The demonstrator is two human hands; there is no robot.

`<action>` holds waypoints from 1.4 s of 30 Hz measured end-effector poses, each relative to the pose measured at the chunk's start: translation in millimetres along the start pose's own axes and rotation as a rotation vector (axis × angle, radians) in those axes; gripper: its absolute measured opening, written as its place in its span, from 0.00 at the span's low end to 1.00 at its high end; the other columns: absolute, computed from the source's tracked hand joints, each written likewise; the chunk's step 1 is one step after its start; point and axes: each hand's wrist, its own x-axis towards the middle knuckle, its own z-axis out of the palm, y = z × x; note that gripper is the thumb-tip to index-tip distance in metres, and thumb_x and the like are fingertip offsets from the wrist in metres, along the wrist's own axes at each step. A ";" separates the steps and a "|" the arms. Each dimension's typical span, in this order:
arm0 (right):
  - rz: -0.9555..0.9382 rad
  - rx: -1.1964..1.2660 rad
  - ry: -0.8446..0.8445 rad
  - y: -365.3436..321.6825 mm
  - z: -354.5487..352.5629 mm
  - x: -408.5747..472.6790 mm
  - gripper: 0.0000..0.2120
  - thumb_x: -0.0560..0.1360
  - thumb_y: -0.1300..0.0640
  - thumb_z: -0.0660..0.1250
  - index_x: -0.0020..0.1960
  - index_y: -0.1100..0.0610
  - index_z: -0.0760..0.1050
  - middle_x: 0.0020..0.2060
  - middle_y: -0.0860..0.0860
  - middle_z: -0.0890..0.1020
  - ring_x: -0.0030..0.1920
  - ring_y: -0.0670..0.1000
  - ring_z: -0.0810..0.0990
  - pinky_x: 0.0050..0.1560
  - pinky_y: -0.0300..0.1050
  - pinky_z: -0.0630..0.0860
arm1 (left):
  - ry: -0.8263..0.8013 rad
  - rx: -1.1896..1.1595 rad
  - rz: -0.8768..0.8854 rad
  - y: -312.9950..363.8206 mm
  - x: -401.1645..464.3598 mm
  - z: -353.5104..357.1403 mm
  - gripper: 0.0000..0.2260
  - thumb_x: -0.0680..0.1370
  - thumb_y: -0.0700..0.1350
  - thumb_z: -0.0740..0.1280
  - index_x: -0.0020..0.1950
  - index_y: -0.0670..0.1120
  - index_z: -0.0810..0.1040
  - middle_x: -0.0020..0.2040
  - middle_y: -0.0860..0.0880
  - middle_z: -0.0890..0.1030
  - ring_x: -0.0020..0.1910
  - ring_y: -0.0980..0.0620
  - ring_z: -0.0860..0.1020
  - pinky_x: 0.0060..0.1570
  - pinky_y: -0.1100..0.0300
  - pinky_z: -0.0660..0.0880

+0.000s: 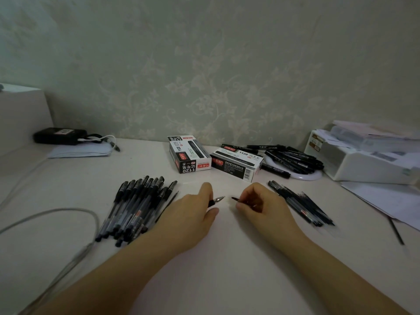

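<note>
My left hand (193, 210) grips a pen (217, 200) over the white table (216, 258), its bare metal tip pointing right. My right hand (259, 205) pinches a small dark pen cap (235, 198) a short gap away from that tip. A pile of several black gel pens (136, 205) lies just left of my left hand. To the right of my right hand lies a loose row of thin dark pens or refills (300, 203), blurred.
Two black-and-white pen boxes (189, 156) (237, 163) stand at the back centre, with a heap of black markers (293, 160) on a white ring beside them. A white organiser (359, 162) and papers (386, 198) fill the right. A grey cable (68, 214) loops at left.
</note>
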 end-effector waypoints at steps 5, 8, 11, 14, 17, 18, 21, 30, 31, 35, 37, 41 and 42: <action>-0.018 -0.090 0.014 3.9 0.3 1.4 0.08 0.73 0.60 0.74 0.41 0.49 0.78 0.37 0.44 0.82 0.42 0.40 0.78 0.44 0.29 0.74 | -0.010 -0.034 0.042 4.7 -3.7 -3.0 0.06 0.82 0.51 0.57 0.50 0.51 0.62 0.38 0.54 0.72 0.36 0.53 0.72 0.32 0.58 0.66; -0.032 -0.126 0.004 4.2 0.7 1.3 0.07 0.73 0.59 0.73 0.42 0.49 0.78 0.39 0.43 0.81 0.42 0.39 0.78 0.43 0.30 0.74 | -0.002 0.003 0.065 6.9 -5.9 -4.1 0.06 0.82 0.51 0.57 0.48 0.51 0.63 0.42 0.55 0.71 0.40 0.52 0.73 0.38 0.54 0.72; -0.071 -0.154 0.033 3.1 0.7 1.5 0.03 0.75 0.55 0.70 0.46 0.48 0.78 0.44 0.41 0.79 0.46 0.39 0.77 0.45 0.32 0.74 | -0.002 -0.008 0.073 9.2 -6.8 -3.7 0.06 0.82 0.52 0.57 0.48 0.51 0.64 0.44 0.55 0.72 0.42 0.51 0.73 0.43 0.50 0.75; -0.083 -0.009 0.062 -4.7 -0.5 1.1 0.03 0.77 0.48 0.67 0.45 0.44 0.78 0.42 0.41 0.81 0.45 0.42 0.78 0.42 0.34 0.75 | -0.008 -0.032 0.084 10.1 -6.3 -2.6 0.06 0.82 0.52 0.57 0.49 0.51 0.67 0.45 0.55 0.73 0.43 0.52 0.73 0.45 0.50 0.75; -0.079 0.095 -0.081 -11.3 1.7 -2.7 0.12 0.75 0.39 0.64 0.43 0.46 0.80 0.37 0.44 0.82 0.38 0.42 0.79 0.39 0.33 0.73 | -0.008 -0.074 0.115 11.5 -5.6 -1.8 0.05 0.82 0.52 0.57 0.49 0.53 0.67 0.45 0.56 0.73 0.42 0.54 0.73 0.43 0.56 0.73; -0.081 0.104 -0.134 -12.1 3.1 -4.3 0.14 0.75 0.39 0.64 0.42 0.47 0.80 0.35 0.45 0.82 0.36 0.41 0.78 0.38 0.33 0.73 | -0.009 -0.098 0.124 12.2 -5.6 -2.0 0.05 0.82 0.52 0.57 0.48 0.54 0.67 0.45 0.56 0.73 0.42 0.55 0.73 0.42 0.58 0.72; -0.065 0.144 -0.210 -11.2 3.3 -4.4 0.13 0.77 0.44 0.66 0.41 0.50 0.81 0.32 0.47 0.81 0.33 0.42 0.75 0.37 0.36 0.71 | -0.017 -0.152 0.134 13.7 -4.6 -2.3 0.05 0.82 0.52 0.57 0.47 0.55 0.69 0.44 0.57 0.73 0.43 0.55 0.73 0.42 0.58 0.71; -0.058 0.260 -0.254 -15.6 -4.5 -4.7 0.14 0.72 0.41 0.69 0.42 0.51 0.83 0.36 0.51 0.84 0.40 0.58 0.80 0.47 0.57 0.77 | -0.081 -0.217 0.087 12.8 -5.9 -5.6 0.11 0.83 0.52 0.55 0.51 0.52 0.76 0.49 0.55 0.80 0.48 0.55 0.77 0.49 0.52 0.75; -0.061 0.270 -0.263 -15.9 -5.6 -4.6 0.13 0.73 0.42 0.69 0.43 0.51 0.83 0.37 0.52 0.85 0.41 0.58 0.81 0.49 0.58 0.78 | -0.084 -0.246 0.087 12.8 -6.0 -6.2 0.11 0.83 0.52 0.55 0.51 0.52 0.76 0.48 0.55 0.80 0.47 0.55 0.77 0.49 0.52 0.76; -0.054 0.345 -0.273 -16.9 -8.7 -4.3 0.09 0.72 0.46 0.71 0.43 0.52 0.83 0.37 0.52 0.85 0.39 0.50 0.81 0.45 0.45 0.78 | -0.045 -0.291 0.122 13.6 -6.3 -4.6 0.07 0.79 0.56 0.62 0.50 0.54 0.72 0.39 0.53 0.77 0.37 0.56 0.75 0.35 0.60 0.70; -0.053 0.356 -0.265 -15.9 -9.1 -4.2 0.05 0.72 0.51 0.73 0.44 0.52 0.83 0.36 0.51 0.84 0.37 0.45 0.79 0.42 0.36 0.75 | -0.032 -0.315 0.118 12.8 -7.6 -3.6 0.09 0.78 0.55 0.64 0.50 0.54 0.67 0.38 0.53 0.76 0.35 0.57 0.74 0.34 0.61 0.70; -0.061 0.356 -0.229 -15.3 -7.1 -4.9 0.05 0.74 0.59 0.73 0.49 0.51 0.83 0.42 0.50 0.84 0.43 0.49 0.82 0.46 0.40 0.79 | 0.023 -0.283 0.148 10.4 -5.9 -5.2 0.06 0.80 0.51 0.63 0.47 0.53 0.66 0.41 0.55 0.75 0.38 0.57 0.73 0.38 0.56 0.74; -0.052 0.359 -0.222 -16.5 -6.4 -5.0 0.07 0.73 0.57 0.74 0.51 0.50 0.82 0.44 0.49 0.85 0.45 0.50 0.82 0.49 0.42 0.79 | 0.033 -0.281 0.153 10.3 -5.1 -5.7 0.06 0.80 0.50 0.62 0.47 0.52 0.66 0.41 0.55 0.75 0.39 0.56 0.74 0.39 0.55 0.74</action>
